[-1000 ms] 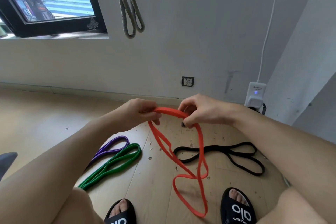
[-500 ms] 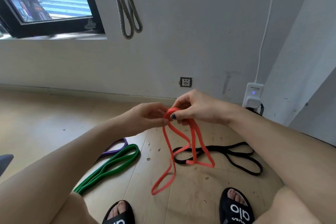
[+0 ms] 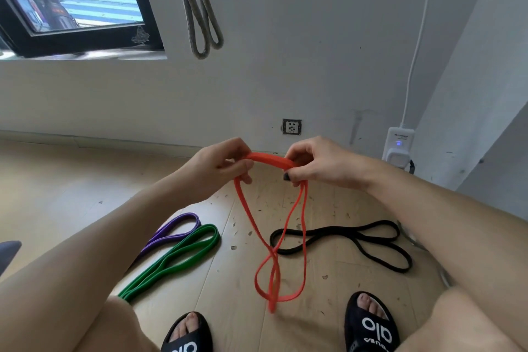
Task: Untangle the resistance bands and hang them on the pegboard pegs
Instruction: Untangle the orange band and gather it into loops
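Hands meet at chest height over the floor [image 3: 71,180]; the left hand [image 3: 220,164] pinches one end of the top fold of the orange band [image 3: 304,237], and the right hand [image 3: 317,163] grips the other end with thumb and curled fingers; a short flat stretch of band bridges the two. Below them the orange band hangs in several strands that cross once low down, so a twist or doubled loop remains in it; its lowest loop dangles near the floor between the sandals [image 3: 368,326]. On the floor lie the green band [image 3: 171,263] and the purple band [image 3: 174,230] side by side to the left, and the black band [image 3: 357,240] in a loose figure-eight to the right; a grey band [image 3: 200,8] already hangs on the wall, its peg out of view. Risk lies in pulling the hands apart while the strands cross; that would likely tighten the twist rather than free it; a slack pinch could also let the band spring away and drop onto the black band, tangling the two; hanging it doubled would leave the job half done.
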A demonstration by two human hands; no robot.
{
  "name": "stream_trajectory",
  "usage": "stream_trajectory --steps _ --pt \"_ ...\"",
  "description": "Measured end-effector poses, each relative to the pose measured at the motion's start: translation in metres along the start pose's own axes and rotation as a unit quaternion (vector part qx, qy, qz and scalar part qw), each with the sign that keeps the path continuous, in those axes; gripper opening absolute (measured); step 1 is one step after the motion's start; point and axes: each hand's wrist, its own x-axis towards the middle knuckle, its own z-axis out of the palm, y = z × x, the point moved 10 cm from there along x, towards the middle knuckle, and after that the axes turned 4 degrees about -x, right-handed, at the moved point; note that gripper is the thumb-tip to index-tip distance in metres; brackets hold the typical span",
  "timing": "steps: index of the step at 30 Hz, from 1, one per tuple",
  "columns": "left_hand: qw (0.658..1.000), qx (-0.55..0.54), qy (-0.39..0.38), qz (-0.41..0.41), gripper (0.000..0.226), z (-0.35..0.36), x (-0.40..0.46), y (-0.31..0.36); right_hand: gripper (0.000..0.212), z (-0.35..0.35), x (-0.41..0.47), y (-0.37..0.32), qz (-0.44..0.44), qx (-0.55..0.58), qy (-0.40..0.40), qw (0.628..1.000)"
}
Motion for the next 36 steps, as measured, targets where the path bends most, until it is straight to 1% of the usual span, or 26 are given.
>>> stream_trajectory --steps 2,5,7,8,10,13,16,20,25,28,34,36 --pt "1.000 0.010 -0.004 -0.008 0.004 -0.001 -0.001 -0.003 0.007 -0.002 0.001 -0.004 -0.011 0.007 0.010 1.000" --pt "0.998 0.028 -0.041 -0.024 0.002 0.006 -0.001 -0.010 0.003 -0.002 0.002 -0.017 -0.036 0.026 0.028 0.999" --pt "0.997 0.043 -0.066 -0.025 0.007 0.014 -0.002 -0.011 0.004 -0.002 0.002 -0.025 -0.049 0.036 0.039 0.997" --pt "0.996 0.047 -0.068 -0.023 0.009 0.015 -0.001 -0.010 0.005 -0.001 0.002 -0.027 -0.052 0.039 0.041 0.997" --pt "0.998 0.029 -0.046 -0.019 0.012 0.011 0.000 -0.007 0.007 0.000 0.002 -0.029 -0.049 0.045 0.041 0.997" --pt "1.000 -0.011 -0.020 -0.010 0.011 0.005 0.001 0.000 0.008 0.001 0.002 -0.030 -0.045 0.058 0.039 0.997" --pt "1.000 -0.007 -0.005 0.005 0.009 0.004 0.001 0.006 0.007 0.002 0.001 -0.032 -0.046 0.069 0.042 0.996" --pt "0.999 -0.010 0.044 0.029 0.010 -0.005 0.002 0.018 0.006 0.000 0.002 -0.029 -0.035 0.070 0.048 0.996" --pt "0.995 -0.037 0.086 0.036 0.015 -0.008 0.004 0.029 0.009 0.018 0.005 -0.025 -0.023 0.066 0.005 0.998" --pt "0.995 -0.043 0.083 0.025 0.015 -0.006 0.004 0.030 0.005 0.026 0.006 -0.021 -0.009 0.051 -0.010 0.999" --pt "0.999 0.002 0.049 0.021 0.010 0.000 0.002 0.031 0.009 0.033 0.006 -0.016 0.000 0.057 -0.027 0.998" --pt "0.998 0.013 0.053 0.023 0.011 0.000 0.001 0.031 0.011 0.037 0.005 -0.014 0.009 0.052 -0.039 0.998"
